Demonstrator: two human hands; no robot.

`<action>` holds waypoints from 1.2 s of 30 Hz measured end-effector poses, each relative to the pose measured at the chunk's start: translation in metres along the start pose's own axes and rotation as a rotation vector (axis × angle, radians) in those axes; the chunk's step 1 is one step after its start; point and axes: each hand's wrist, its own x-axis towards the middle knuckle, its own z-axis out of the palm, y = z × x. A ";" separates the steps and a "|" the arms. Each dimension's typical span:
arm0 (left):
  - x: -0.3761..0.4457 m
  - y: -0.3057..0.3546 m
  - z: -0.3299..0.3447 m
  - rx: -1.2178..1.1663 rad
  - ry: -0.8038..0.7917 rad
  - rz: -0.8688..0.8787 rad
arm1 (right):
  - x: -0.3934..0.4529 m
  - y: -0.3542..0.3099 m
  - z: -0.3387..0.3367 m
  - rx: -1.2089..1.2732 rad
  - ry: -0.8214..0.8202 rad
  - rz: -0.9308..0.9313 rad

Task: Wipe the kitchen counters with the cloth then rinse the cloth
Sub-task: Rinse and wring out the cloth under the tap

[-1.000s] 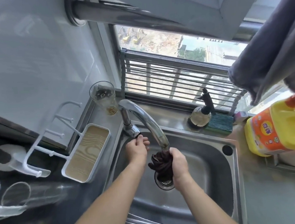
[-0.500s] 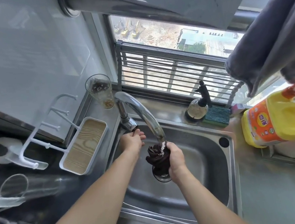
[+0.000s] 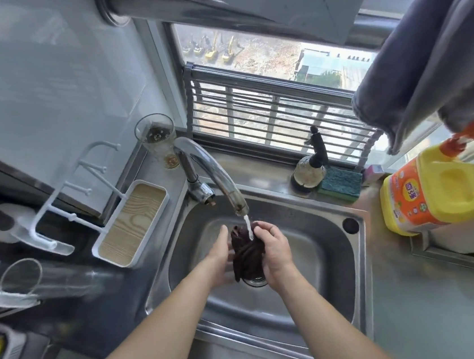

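A dark maroon cloth (image 3: 248, 256), bunched up, hangs over the drain of the steel sink (image 3: 320, 246). Water runs from the curved chrome tap (image 3: 214, 176) onto the cloth's top. My right hand (image 3: 273, 249) grips the cloth from the right, fingers curled round it. My left hand (image 3: 219, 258) lies against the cloth's left side with fingers fairly straight and slightly blurred.
A drinking glass (image 3: 157, 138) stands behind the tap. A white tray with a rack (image 3: 131, 223) sits left of the sink. A soap dispenser (image 3: 312, 164) and green sponge (image 3: 339, 184) sit on the back ledge. A yellow detergent jug (image 3: 435, 189) stands right. Grey towels (image 3: 421, 49) hang above.
My left hand has left the tap handle and come to the cloth's left side. Water now runs onto the cloth.
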 end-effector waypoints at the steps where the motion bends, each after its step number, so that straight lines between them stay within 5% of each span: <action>1: 0.001 -0.010 0.000 0.031 -0.050 -0.032 | 0.000 0.000 -0.002 0.009 -0.019 -0.003; 6: 0.018 -0.032 -0.001 -0.266 -0.297 -0.121 | 0.004 -0.005 -0.010 0.049 -0.080 0.000; 12: 0.037 -0.027 0.004 -0.449 -0.048 0.129 | 0.013 0.002 -0.022 -0.250 -0.020 -0.058; 18: 0.038 -0.020 0.018 -0.293 -0.060 0.342 | 0.020 0.012 -0.028 -0.347 0.005 0.081; 25: 0.042 -0.028 0.020 -0.393 0.013 0.151 | 0.027 0.010 -0.029 -0.373 0.125 0.018; 31: 0.032 -0.024 0.032 -0.522 -0.263 0.069 | 0.023 0.016 -0.026 -0.588 0.278 0.012; 34: 0.043 -0.025 0.043 -0.496 -0.160 0.166 | 0.017 0.016 -0.025 -0.689 0.383 -0.052; 36: 0.055 -0.027 0.042 -0.507 -0.004 0.248 | 0.014 0.023 -0.025 -0.762 0.264 -0.151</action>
